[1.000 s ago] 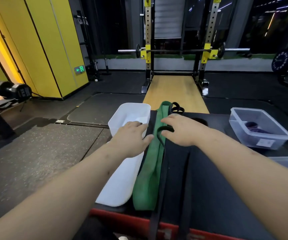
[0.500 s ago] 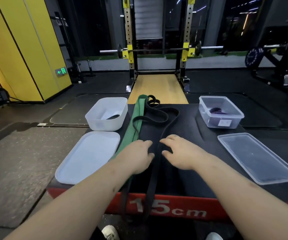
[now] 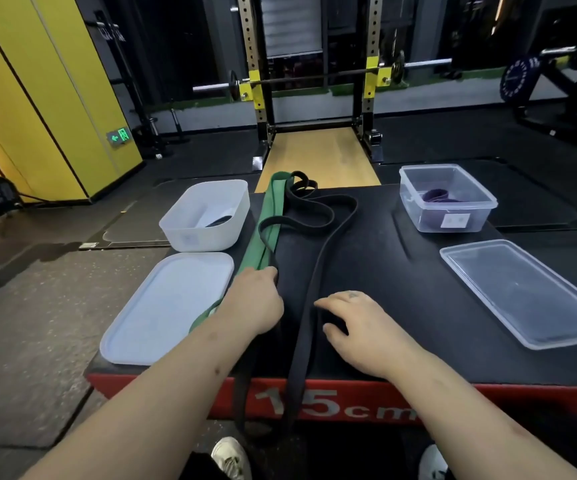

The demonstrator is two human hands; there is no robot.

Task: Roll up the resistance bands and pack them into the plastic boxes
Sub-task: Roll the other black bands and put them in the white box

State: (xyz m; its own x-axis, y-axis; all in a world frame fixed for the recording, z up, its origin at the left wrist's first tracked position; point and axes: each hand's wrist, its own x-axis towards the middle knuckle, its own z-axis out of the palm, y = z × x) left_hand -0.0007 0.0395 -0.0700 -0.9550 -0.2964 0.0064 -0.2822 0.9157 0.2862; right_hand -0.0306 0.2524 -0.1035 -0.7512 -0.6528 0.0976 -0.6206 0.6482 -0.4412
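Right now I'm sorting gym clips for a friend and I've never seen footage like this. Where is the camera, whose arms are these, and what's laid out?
There is no machine here. These are a person's bare arms, filmed by a wide-angle camera worn on their head that looks forward and down. They stand at a black-topped platform with a red front edge. On it lie a long green band and a long black band, which hangs over the near edge. At the left are a white box and a white lid. At the right are a clear box with a purple band inside, and a clear lid. The left hand lies on both long bands; whether it grips them is hidden. The right hand rests beside the black band, holding nothing.
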